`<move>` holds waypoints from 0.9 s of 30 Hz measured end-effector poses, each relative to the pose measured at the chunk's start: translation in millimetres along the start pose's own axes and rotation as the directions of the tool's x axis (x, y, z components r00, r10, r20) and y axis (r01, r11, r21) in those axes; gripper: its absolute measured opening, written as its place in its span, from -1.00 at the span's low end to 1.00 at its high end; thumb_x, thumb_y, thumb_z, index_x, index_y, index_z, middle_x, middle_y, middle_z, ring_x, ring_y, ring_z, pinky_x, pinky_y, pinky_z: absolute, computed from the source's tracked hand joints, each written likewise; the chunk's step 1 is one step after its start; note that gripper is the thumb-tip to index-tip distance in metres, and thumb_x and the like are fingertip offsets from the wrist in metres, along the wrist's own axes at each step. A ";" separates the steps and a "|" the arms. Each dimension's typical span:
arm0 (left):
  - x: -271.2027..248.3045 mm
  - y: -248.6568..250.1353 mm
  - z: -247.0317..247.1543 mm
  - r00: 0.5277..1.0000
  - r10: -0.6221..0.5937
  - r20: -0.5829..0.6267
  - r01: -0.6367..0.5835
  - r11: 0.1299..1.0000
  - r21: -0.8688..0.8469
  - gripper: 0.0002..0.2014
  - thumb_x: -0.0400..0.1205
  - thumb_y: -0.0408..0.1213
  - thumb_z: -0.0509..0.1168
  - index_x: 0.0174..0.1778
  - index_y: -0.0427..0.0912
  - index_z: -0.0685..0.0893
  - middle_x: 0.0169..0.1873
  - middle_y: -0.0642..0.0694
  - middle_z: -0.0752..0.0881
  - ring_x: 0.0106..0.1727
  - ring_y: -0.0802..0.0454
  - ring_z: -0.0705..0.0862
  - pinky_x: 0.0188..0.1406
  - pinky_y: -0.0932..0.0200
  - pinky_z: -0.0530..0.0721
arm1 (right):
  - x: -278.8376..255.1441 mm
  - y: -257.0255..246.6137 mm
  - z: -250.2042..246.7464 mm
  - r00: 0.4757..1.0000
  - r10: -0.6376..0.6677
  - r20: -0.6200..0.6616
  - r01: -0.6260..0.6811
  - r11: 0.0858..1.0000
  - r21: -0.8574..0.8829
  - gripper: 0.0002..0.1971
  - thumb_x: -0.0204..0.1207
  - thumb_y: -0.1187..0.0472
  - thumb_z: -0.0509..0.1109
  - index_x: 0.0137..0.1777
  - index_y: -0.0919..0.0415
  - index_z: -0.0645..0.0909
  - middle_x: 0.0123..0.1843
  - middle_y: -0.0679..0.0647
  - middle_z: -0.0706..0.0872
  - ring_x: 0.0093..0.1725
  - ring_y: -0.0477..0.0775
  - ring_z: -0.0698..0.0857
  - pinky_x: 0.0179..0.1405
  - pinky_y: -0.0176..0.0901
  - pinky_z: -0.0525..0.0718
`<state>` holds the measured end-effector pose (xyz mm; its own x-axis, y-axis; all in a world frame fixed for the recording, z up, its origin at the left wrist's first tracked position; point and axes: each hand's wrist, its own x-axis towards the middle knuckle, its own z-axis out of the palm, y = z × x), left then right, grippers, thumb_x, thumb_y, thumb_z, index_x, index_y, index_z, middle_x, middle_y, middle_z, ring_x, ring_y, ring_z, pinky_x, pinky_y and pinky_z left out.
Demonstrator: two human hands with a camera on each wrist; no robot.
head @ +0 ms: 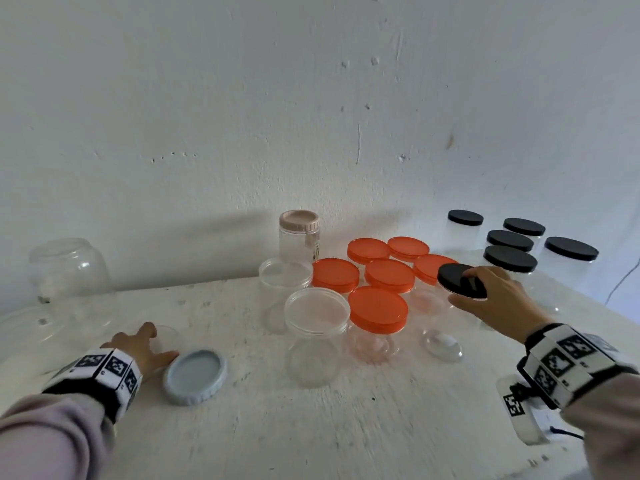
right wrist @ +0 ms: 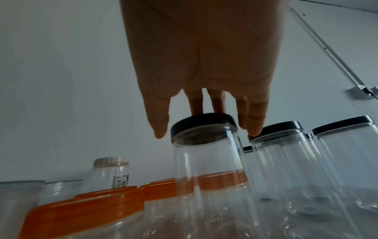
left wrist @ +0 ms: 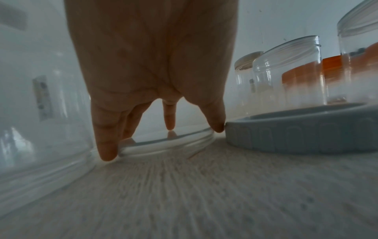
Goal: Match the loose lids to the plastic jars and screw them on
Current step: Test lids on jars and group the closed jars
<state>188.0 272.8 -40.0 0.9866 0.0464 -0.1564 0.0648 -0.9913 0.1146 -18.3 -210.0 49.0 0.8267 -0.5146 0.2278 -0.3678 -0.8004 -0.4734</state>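
Under the right hand (head: 498,292), fingers curl round a black lid (head: 462,281): light, stiff, best gripped at its rim. Left hand (head: 140,348) rests spread-fingered over a clear lid (left wrist: 167,142).

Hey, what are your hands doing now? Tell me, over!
Right hand gripping black lid on a tilted jar. Left hand touching a clear lid beside the blue lid. Nothing in the way.

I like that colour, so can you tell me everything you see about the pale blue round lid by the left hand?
The pale blue round plastic lid lies loose on the white table, hollow side up, near the front left. Its outer wall has a ring of small arched ridges for gripping, clear in the left wrist view. It is on no jar. The left hand rests beside it, and one fingertip seems to touch its rim.
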 end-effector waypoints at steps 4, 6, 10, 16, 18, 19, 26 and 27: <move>-3.1 2.4 -7.9 0.998 -0.044 -0.040 0.045 0.999 0.011 -0.19 0.46 0.33 0.30 0.45 -0.15 0.28 0.30 -0.29 0.50 0.32 -0.23 0.53 0.31 0.04 0.51 | -5.0 -10.3 1.1 0.999 0.008 -0.035 -0.010 0.999 -0.042 -0.50 0.46 -0.02 0.49 0.37 0.08 0.52 0.45 0.09 0.37 0.39 0.19 0.28 0.36 0.06 0.31; -8.7 4.6 -14.5 0.994 -0.056 -0.091 0.052 0.997 -0.050 -0.18 0.46 0.29 0.34 0.47 -0.19 0.28 0.31 -0.34 0.45 0.33 -0.29 0.51 0.32 0.00 0.49 | -8.4 -24.6 2.8 0.996 -0.056 -0.063 0.053 0.998 -0.044 -0.52 0.46 -0.02 0.48 0.35 0.06 0.53 0.47 0.09 0.38 0.44 0.22 0.26 0.42 0.13 0.29; -25.3 7.4 -32.6 0.993 0.017 -0.121 -0.052 0.955 -0.291 -0.17 0.46 0.20 0.41 0.49 -0.19 0.26 0.33 -0.37 0.38 0.31 -0.34 0.49 0.30 -0.14 0.50 | -15.1 -75.1 15.3 0.972 -0.235 -0.025 0.234 0.972 -0.015 -0.54 0.48 -0.02 0.46 0.36 0.04 0.52 0.45 0.05 0.41 0.42 0.21 0.31 0.32 0.09 0.36; -68.9 -1.9 -50.0 0.937 0.212 -0.276 -0.322 0.830 -0.456 -0.22 0.45 0.17 0.42 0.49 -0.09 0.30 0.38 -0.18 0.49 0.37 -0.09 0.48 0.19 0.14 0.41 | -31.0 -173.3 58.9 0.873 -0.482 0.072 0.474 0.875 0.101 -0.50 0.50 -0.02 0.44 0.42 0.05 0.48 0.45 -0.01 0.42 0.45 0.11 0.31 0.35 -0.10 0.29; -85.7 -14.0 -55.0 0.916 0.244 -0.319 -0.381 0.782 -0.493 -0.22 0.41 0.21 0.41 0.49 -0.02 0.31 0.42 -0.10 0.49 0.40 -0.03 0.48 0.16 0.19 0.39 | -40.0 -206.1 77.5 0.822 -0.558 0.112 0.546 0.828 0.126 -0.49 0.52 -0.04 0.42 0.44 0.05 0.45 0.47 -0.02 0.41 0.46 0.10 0.31 0.37 -0.12 0.29; -93.1 -20.2 -57.8 0.910 0.253 -0.329 -0.396 0.767 -0.505 -0.19 0.37 0.26 0.39 0.49 0.02 0.31 0.42 -0.08 0.49 0.39 -0.01 0.49 0.16 0.19 0.39 | -43.9 -220.8 86.5 0.795 -0.592 0.134 0.577 0.805 0.138 -0.48 0.53 -0.06 0.40 0.45 0.05 0.43 0.48 -0.02 0.40 0.47 0.09 0.30 0.39 -0.11 0.28; -130.2 -94.7 -76.3 0.888 0.172 -0.427 -0.414 0.705 -0.576 -0.09 0.17 0.51 0.32 0.42 0.22 0.33 0.25 0.18 0.53 0.12 0.22 0.56 0.05 0.24 0.48 | -83.6 -321.7 156.4 0.584 -0.740 0.333 0.684 0.670 0.290 -0.40 0.53 -0.06 0.41 0.51 0.09 0.36 0.53 0.02 0.39 0.52 0.08 0.27 0.49 0.00 0.31; -132.7 -105.5 -77.8 0.890 0.141 -0.433 -0.398 0.704 -0.588 -0.07 0.13 0.54 0.31 0.41 0.24 0.33 0.22 0.20 0.52 0.10 0.25 0.56 0.01 0.28 0.48 | -89.4 -333.1 165.0 0.559 -0.749 0.356 0.688 0.658 0.305 -0.39 0.54 -0.07 0.41 0.53 0.09 0.34 0.54 0.02 0.37 0.53 0.08 0.26 0.50 0.02 0.31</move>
<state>61.9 380.8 45.0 0.9522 -0.0449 0.3022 -0.2588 -0.6440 0.7199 100.6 153.4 45.9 0.8891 0.4211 0.1792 0.4565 -0.7875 -0.4142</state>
